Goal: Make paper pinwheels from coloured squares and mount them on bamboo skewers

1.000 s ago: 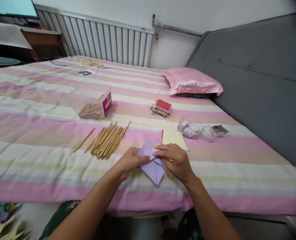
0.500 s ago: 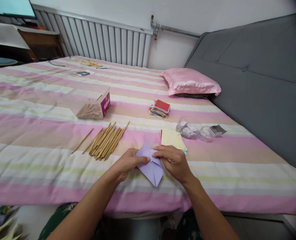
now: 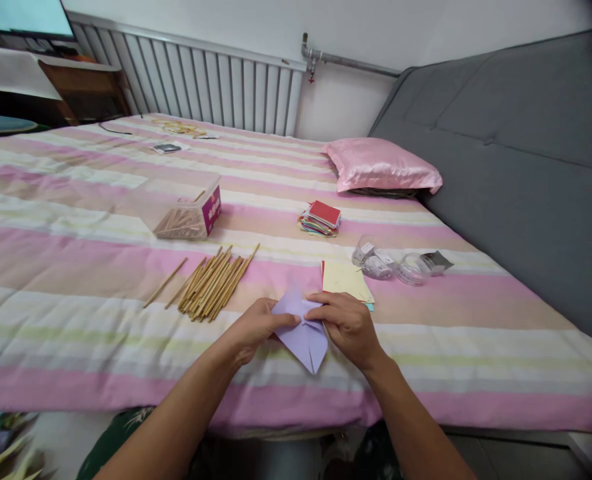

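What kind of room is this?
Probably a bedroom: there's a big bed with a striped cover, a shiny pink pillow and a grey padded headboard.

Soft, even light leaves faint shadows on the bed (image 3: 476,347). The pillow (image 3: 383,163) shines. Edges look stretched and blurry, and the top right corner darkens.

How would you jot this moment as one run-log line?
left hand: holding folded purple paper | right hand: fingertips on same paper | nearby: pile of sticks, yellow sheet
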Action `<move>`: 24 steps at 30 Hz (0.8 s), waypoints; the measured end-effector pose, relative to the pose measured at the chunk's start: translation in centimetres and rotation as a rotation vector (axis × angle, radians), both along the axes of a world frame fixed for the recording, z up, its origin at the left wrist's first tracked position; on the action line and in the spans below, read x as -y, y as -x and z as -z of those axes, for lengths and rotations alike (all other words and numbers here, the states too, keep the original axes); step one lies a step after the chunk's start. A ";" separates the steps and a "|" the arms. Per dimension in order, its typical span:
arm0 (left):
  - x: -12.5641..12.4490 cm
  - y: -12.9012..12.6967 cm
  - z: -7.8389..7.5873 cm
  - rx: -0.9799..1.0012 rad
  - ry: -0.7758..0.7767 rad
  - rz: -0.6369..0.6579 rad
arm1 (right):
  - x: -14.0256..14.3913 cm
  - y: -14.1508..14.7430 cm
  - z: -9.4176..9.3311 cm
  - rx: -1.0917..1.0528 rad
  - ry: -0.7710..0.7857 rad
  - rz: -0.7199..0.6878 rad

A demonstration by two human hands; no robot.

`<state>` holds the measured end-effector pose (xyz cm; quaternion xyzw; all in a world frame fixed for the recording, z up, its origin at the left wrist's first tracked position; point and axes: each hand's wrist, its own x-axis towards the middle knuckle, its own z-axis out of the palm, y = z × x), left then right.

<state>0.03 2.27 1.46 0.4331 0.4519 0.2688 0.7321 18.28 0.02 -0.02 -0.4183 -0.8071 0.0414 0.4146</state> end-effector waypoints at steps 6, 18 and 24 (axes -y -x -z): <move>-0.1 0.2 0.4 0.036 -0.006 0.005 | 0.0 0.1 0.0 0.026 -0.023 -0.002; -0.2 0.2 1.1 0.032 -0.056 -0.014 | 0.3 0.5 -0.1 -0.079 0.057 -0.015; -0.4 0.3 0.7 -0.170 -0.178 -0.018 | 0.6 0.1 -1.6 -0.366 0.359 -0.086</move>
